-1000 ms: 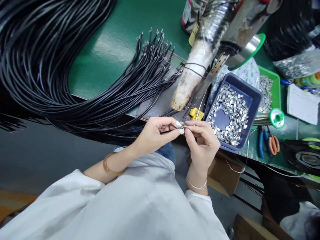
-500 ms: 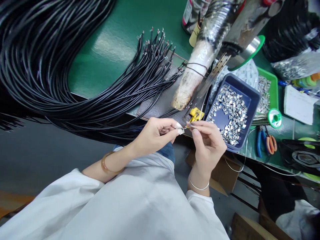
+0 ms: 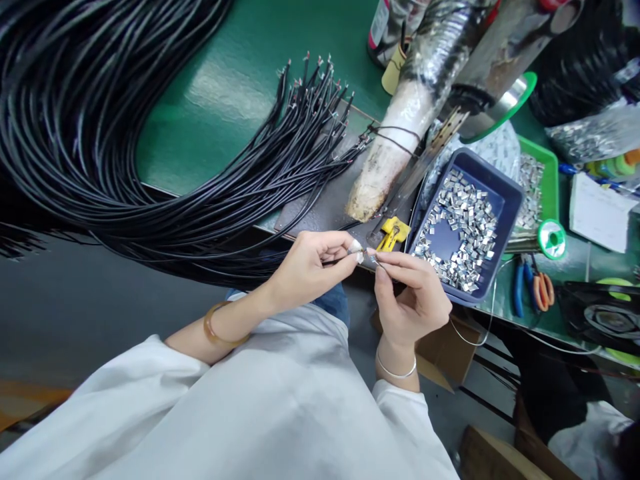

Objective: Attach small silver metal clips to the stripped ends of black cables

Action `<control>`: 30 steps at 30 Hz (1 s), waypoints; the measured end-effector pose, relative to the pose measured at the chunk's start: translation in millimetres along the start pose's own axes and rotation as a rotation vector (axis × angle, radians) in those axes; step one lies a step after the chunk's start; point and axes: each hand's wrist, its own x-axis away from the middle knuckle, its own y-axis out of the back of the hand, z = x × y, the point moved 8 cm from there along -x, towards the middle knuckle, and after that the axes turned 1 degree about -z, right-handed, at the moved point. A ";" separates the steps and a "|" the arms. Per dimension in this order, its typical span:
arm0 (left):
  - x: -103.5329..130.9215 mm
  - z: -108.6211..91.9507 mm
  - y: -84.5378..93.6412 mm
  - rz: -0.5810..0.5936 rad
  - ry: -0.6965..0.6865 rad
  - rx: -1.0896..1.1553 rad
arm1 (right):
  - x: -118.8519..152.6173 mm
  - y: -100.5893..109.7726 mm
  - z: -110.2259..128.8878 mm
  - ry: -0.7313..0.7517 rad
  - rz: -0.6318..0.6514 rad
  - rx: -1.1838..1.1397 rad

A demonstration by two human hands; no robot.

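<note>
My left hand (image 3: 317, 263) pinches a thin wire end, with white coverings on its fingertips. Close to its right, my right hand (image 3: 413, 283) has thumb and forefinger pressed together on a small, thin piece too small to name. The fingertips of both hands nearly meet at the table's front edge. Just behind them lies a yellow tool (image 3: 394, 232). A large bundle of black cables (image 3: 200, 213) sweeps in from the left, its stripped ends fanned out behind my left hand.
A dark blue tray (image 3: 510, 193) of small metal pieces sits right of my hands. Beyond it are a green tray (image 3: 551, 177), blue pliers (image 3: 519, 287) and orange-handled pliers (image 3: 543, 290). A wrapped pole (image 3: 390, 153) slants over the green table (image 3: 240, 73).
My right thumb and fingertips have shifted slightly left and down, and a small thin piece now shows between them. My left fingertips have moved slightly left. The camera view has shifted a little.
</note>
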 end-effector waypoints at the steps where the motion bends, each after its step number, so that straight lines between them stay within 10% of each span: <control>1: -0.4 1.6 0.3 0.000 0.010 0.019 | 0.7 -1.1 1.0 0.024 0.015 0.029; 30: -9.3 2.6 11.6 -0.117 0.067 0.136 | 7.2 -7.7 -14.3 -0.050 -0.002 -0.037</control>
